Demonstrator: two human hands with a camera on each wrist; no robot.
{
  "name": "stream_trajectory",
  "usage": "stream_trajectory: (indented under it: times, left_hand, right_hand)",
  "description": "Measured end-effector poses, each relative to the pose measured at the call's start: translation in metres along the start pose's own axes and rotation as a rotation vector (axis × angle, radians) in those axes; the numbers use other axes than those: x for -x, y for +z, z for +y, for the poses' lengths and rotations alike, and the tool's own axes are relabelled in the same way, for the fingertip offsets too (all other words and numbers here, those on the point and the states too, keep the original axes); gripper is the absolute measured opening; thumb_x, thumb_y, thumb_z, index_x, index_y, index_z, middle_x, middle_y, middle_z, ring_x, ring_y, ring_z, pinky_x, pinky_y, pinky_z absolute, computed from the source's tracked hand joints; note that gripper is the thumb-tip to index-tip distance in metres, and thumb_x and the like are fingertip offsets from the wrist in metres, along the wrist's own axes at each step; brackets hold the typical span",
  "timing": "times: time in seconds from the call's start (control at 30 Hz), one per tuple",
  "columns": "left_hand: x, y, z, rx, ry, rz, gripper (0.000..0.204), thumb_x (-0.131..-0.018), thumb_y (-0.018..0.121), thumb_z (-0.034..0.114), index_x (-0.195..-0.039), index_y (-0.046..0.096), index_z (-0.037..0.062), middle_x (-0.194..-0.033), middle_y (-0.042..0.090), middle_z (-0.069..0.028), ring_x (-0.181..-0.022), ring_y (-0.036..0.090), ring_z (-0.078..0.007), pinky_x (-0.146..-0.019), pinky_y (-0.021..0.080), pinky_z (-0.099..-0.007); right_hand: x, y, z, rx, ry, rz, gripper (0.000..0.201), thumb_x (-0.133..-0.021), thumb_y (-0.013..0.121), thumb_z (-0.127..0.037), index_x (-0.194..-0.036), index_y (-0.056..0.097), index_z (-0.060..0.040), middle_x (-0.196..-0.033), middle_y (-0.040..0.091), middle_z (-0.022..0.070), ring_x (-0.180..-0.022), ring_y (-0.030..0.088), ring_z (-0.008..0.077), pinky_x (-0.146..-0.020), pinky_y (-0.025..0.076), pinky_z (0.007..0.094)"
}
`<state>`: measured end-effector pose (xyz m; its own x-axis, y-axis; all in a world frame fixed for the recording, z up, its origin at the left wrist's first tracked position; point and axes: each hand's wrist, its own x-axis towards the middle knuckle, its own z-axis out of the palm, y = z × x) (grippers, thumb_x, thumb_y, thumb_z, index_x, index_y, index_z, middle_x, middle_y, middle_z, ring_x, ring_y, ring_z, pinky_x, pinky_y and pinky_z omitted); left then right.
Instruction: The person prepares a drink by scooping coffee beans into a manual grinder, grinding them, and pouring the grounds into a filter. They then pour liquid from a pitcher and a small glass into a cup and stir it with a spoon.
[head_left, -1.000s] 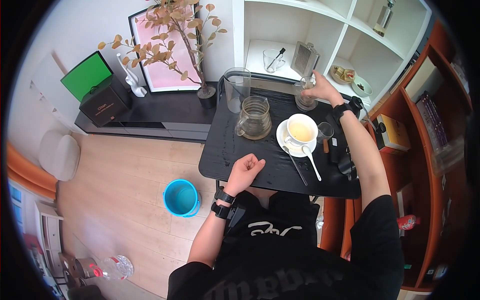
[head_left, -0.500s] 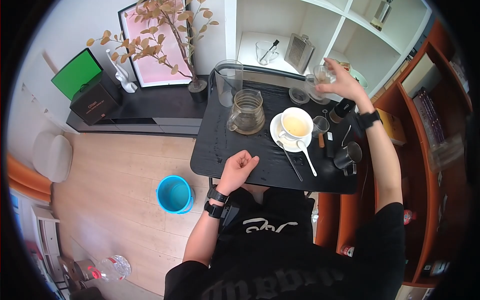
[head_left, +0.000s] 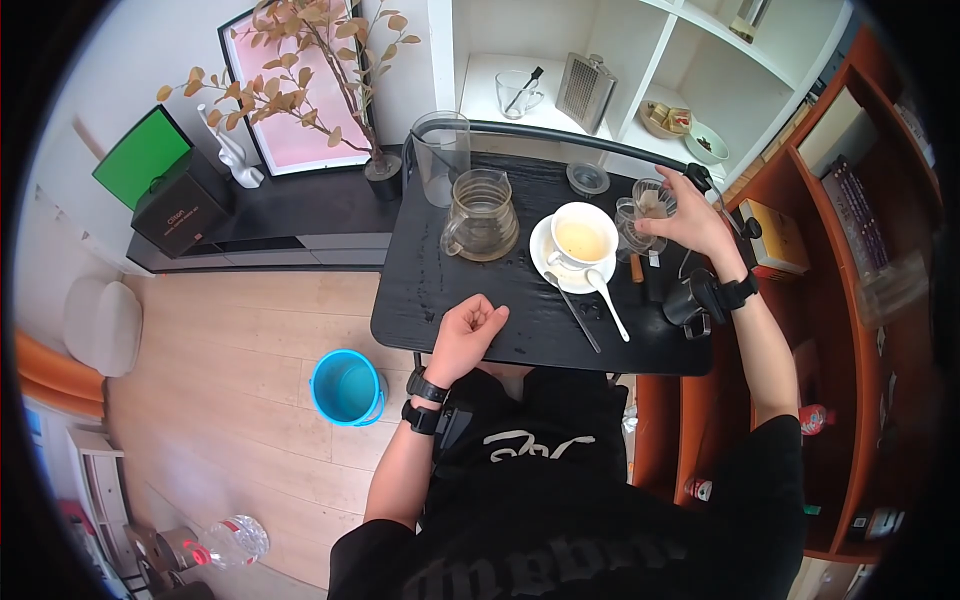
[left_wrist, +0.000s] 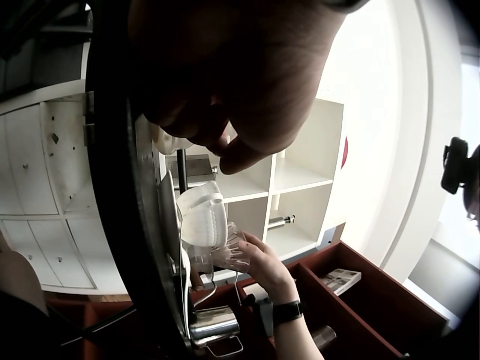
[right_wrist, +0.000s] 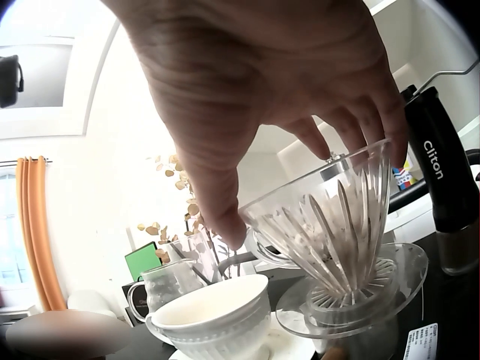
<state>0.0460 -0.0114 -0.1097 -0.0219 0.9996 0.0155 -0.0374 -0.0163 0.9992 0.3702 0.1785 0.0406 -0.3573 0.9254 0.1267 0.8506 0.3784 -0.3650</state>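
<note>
My right hand (head_left: 697, 222) grips a clear ribbed coffee dripper (right_wrist: 322, 232) by its rim, thumb on one side and fingers on the other. Something pale clings inside it. In the head view the dripper overlaps a small glass, right beside a white cup (head_left: 566, 262) of pale yellow liquid. That cup stands on a saucer (head_left: 541, 272) with a white spoon (head_left: 612, 308) and a thin metal stick (head_left: 577, 317). Loosely curled and holding nothing, my left hand (head_left: 466, 330) is at the table's near edge. A ribbed glass carafe (head_left: 480, 222) stands beyond it.
A round grey lid-like piece (head_left: 587, 179) lies at the table's back, and a tall glass cylinder (head_left: 442, 165) stands back left. Near the right edge are a steel pitcher (head_left: 684, 300) and a black Cliton-marked device (right_wrist: 439, 161). A blue bucket (head_left: 347, 388) sits on the floor.
My right hand has lifted the dripper from the table's back, leaving the round grey piece there, and brought it right and nearer, beside the cup. The left hand has stayed put.
</note>
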Motion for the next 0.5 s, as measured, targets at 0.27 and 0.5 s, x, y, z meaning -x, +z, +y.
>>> stream_trajectory:
  times: [0.27,0.5]
  left_hand:
    - [-0.001,0.001,0.001,-0.010,0.006,0.007,0.030,-0.100,0.067,0.019,-0.075,0.051,0.0088,-0.064,0.040,0.0137,-0.059,0.029,0.0025,-0.053,0.023,-0.0189]
    - [-0.001,0.001,-0.001,0.016,0.018,0.011,0.030,-0.099,0.067,0.019,-0.075,0.052,0.0091,-0.063,0.041,0.0140,-0.058,0.030,0.0028,-0.052,0.023,-0.0188]
  right_hand:
    - [-0.032,-0.006,-0.021,0.010,-0.120,0.124,0.101,-0.070,0.087,-0.043,-0.150,0.040,-0.0039,-0.141,0.052,0.0243,-0.132,0.053,0.0346,-0.108,0.044,0.0423]
    - [-0.099,0.024,-0.035,0.125,-0.206,0.199,0.100,-0.068,0.084,-0.048,-0.147,0.042,-0.0020,-0.136,0.055,0.0257,-0.128,0.053,0.0393,-0.106,0.045,0.0429]
